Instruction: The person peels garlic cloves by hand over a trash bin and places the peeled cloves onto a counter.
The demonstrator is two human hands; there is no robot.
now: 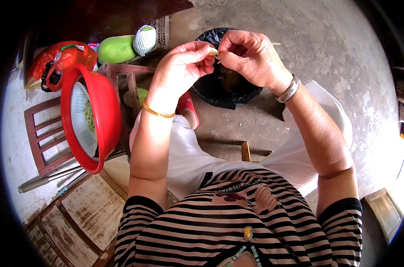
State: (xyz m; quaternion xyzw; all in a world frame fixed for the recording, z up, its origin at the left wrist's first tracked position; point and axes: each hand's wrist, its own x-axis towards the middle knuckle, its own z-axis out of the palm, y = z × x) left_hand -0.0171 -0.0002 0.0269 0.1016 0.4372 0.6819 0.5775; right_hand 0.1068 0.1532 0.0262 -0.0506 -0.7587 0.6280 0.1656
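Note:
In front of me, my left hand (182,66) pinches a small pale piece (213,51) that looks like a garlic clove between thumb and fingers. My right hand (257,58) is closed in a pinch right beside it, its fingertips meeting a whitish bit at the piece's end. Both hands are above a bin lined with a black plastic bag (231,101). Some brownish scraps (230,79) lie inside the bin, partly in shadow.
At left, a red basin (107,129) sits on a wooden chair (41,138), holding a white basket (82,133) with pale green pieces. Behind it are a red plastic bag (73,55), a long green gourd (116,49) and a round fruit in white netting (145,41).

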